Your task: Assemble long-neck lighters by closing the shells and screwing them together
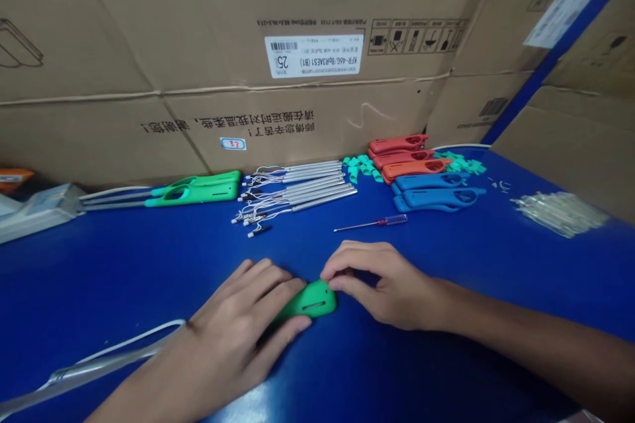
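On my feed, the left hand (243, 334) clasps the green plastic lighter handle (312, 301) lying on the near middle of the blue table (446, 258), fingers together on top, thumb alongside. The right hand (384, 284) pinches its rounded end with bunched fingertips

Upside down to me, the white label (313, 55) on the cardboard box (149, 26) reads "KFR-46G/BpR3AES1 (B1)", with a barcode and a large "25". Beside it runs a row of handling pictograms (417, 36). Below stand printed Chinese lines (248, 127), among them "师傅您辛苦了!", and a small sticker (233, 143) marked "33". I cannot read the upper-right label (559, 13).
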Demonstrator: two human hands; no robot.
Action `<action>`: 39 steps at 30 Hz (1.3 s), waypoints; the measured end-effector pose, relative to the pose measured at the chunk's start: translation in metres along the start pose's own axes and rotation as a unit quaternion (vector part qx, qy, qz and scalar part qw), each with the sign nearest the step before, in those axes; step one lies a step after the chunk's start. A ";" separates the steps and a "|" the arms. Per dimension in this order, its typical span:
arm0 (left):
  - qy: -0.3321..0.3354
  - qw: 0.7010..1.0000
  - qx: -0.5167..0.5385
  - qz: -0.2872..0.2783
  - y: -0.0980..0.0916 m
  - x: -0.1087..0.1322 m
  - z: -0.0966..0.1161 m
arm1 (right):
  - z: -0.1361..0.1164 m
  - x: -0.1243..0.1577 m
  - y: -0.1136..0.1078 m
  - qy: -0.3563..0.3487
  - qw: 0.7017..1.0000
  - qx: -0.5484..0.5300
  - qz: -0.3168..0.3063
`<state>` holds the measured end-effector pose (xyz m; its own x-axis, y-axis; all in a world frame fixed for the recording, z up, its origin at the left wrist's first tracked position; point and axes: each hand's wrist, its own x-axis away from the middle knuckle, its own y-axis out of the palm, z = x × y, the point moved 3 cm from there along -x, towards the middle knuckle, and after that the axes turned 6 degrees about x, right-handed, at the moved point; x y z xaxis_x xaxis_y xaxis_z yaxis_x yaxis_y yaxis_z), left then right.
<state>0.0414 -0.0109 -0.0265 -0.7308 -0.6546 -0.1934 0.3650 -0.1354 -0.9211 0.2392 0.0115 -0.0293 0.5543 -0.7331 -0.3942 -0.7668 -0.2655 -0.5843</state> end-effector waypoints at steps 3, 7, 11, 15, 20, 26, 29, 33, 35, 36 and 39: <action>0.002 1.000 -0.004 0.002 -0.001 0.000 0.000 | -0.002 0.000 0.000 -0.004 1.000 0.002 -0.021; 0.005 1.000 -0.010 0.008 0.000 0.000 0.000 | -0.003 0.000 -0.001 -0.022 0.999 0.012 -0.024; 0.003 1.000 -0.010 0.005 0.000 -0.001 0.000 | -0.001 0.001 -0.001 -0.062 0.998 0.025 -0.013; 0.002 1.000 -0.010 0.004 0.000 0.000 0.000 | 0.000 0.001 0.000 -0.085 0.995 0.041 -0.020; 0.003 1.000 -0.008 0.010 -0.001 -0.001 0.001 | -0.001 0.000 0.000 -0.079 0.995 0.046 -0.041; -0.008 1.000 -0.001 0.011 -0.001 0.000 0.002 | -0.008 0.001 -0.002 -0.069 0.992 0.068 -0.081; -0.001 1.000 -0.004 0.015 -0.002 0.000 0.002 | -0.010 0.001 -0.004 -0.077 0.991 0.076 -0.079; 0.002 1.000 -0.009 0.016 -0.002 0.000 0.002 | -0.012 0.001 -0.005 -0.087 0.989 0.082 -0.082; 0.001 1.000 -0.007 0.014 -0.002 -0.001 0.001 | -0.013 0.001 -0.005 -0.091 0.988 0.085 -0.089; 0.001 1.000 -0.006 0.013 -0.002 -0.001 0.001 | -0.013 0.001 -0.005 -0.092 0.987 0.088 -0.093; 0.002 1.000 -0.006 0.009 -0.002 -0.001 0.001 | -0.014 0.001 -0.005 -0.090 0.985 0.100 -0.105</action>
<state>0.0420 -0.0105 -0.0241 -0.7258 -0.6544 -0.2118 0.3714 -0.1137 -0.9215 0.2393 0.0040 -0.0167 0.7556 -0.5479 -0.3591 -0.5604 -0.2568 -0.7874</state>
